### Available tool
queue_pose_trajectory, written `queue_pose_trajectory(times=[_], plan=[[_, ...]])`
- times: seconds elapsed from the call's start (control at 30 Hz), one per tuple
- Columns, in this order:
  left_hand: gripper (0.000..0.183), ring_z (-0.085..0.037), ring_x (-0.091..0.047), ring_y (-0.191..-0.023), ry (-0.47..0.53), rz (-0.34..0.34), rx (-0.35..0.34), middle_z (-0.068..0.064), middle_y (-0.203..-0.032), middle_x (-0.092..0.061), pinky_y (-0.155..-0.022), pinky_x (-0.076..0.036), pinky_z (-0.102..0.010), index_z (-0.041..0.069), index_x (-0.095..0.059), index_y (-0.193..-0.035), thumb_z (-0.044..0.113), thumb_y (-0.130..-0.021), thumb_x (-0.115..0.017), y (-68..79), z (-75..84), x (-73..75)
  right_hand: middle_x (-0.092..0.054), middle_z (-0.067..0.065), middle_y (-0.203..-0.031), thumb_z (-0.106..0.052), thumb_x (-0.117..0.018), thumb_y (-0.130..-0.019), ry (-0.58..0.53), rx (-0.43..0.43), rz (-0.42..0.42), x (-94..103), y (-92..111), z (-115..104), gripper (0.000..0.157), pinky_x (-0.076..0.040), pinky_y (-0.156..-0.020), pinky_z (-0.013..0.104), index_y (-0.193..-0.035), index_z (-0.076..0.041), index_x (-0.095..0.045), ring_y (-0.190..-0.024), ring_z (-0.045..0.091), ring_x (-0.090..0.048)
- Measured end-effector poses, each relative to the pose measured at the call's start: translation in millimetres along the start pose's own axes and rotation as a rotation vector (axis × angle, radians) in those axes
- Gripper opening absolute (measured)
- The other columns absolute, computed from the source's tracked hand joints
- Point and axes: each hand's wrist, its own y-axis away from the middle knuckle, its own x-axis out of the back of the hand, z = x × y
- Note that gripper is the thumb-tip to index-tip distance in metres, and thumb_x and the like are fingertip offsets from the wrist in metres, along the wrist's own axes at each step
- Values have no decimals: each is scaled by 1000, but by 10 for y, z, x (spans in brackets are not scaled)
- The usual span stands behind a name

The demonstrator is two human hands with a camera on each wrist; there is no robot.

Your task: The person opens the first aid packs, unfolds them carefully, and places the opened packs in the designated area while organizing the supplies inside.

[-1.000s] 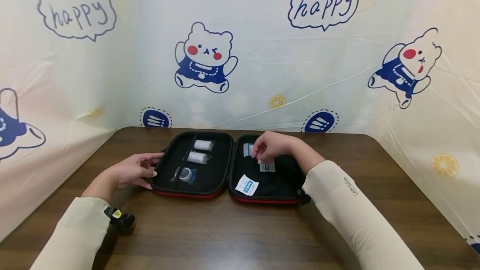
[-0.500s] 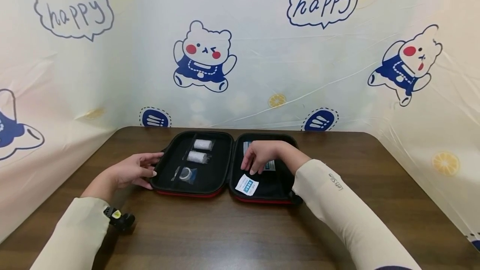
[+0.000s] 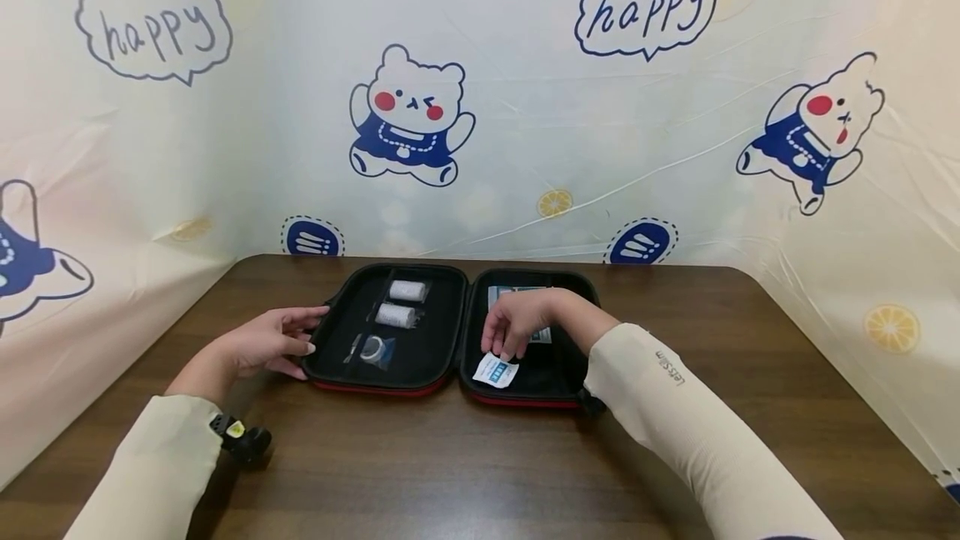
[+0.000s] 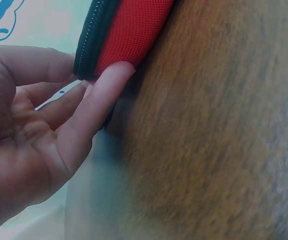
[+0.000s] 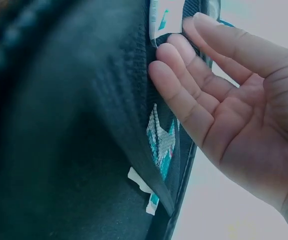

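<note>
An unfolded zippered case (image 3: 420,369) with black insides and a red shell lies on the wooden table in the head view. My left hand (image 3: 262,342) holds its left edge; in the left wrist view the thumb (image 4: 106,95) lies on the red side and the fingers are at the zipper. Over the right half, my right hand (image 3: 517,323) has its fingertips right at the upper edge of a white-and-blue sachet (image 3: 495,372). In the right wrist view those fingers are loosely bent below the sachet (image 5: 166,20), the thumb apart from them. More sachets (image 3: 542,335) sit partly behind this hand.
In the case's left half, two white rolls (image 3: 396,315) and a small bag with a white ring-shaped item (image 3: 372,349) sit in sleeves. A mesh pocket (image 5: 161,135) holds another packet. A patterned cloth (image 3: 510,215) hangs behind the table (image 3: 450,473).
My right hand has moved down and slightly left, from the upper sachets to the front one, whose upper edge it now covers. The left hand stays on the case edge.
</note>
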Motion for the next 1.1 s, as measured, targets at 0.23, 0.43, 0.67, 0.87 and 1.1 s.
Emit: queue_pose_trajectory(times=[0.23,0.43,0.67,0.87,1.1], plan=[[75,-31,-55,-104,1,4,-2,-33,-151,-20,-80,-56,-48,3,-17,-155,-2,-92,-57,-1,-5,0,-66,7,-97,3,-69,-86,35,-8,16,-36,0,16,17,-57,-76,31,-102,-5,-68,-90,18,-62],[75,-31,-54,-104,-1,8,-7,-33,-151,-21,-79,-57,-48,3,-17,-155,-2,-92,-57,2,-8,0,-67,8,-93,4,-68,-86,27,-8,10,-47,36,12,19,-57,-75,31,-103,-3,-67,-87,18,-63],[75,-31,-54,-105,-6,8,0,-32,-151,-20,-79,-57,-48,3,-17,-155,-2,-92,-58,0,-23,6,-65,7,-92,1,-71,-86,49,-33,7,-89,80,12,17,-57,-73,30,-101,-6,-67,-85,18,-60],[75,-31,-54,-105,-5,5,1,-33,-151,-20,-80,-56,-48,3,-17,-155,-2,-92,-58,3,-12,-5,-66,9,-94,0,-71,-86,39,-16,64,-87,142,31,12,-58,-71,32,-94,-7,-65,-86,21,-65],[75,-32,-53,-106,-11,6,-8,-33,-151,-19,-79,-57,-48,2,-16,-155,-3,-92,-57,13,-1,-14,-67,11,-92,3,-67,-88,-42,54,110,-72,295,55,11,-59,-68,35,-96,-6,-65,-82,22,-68]])
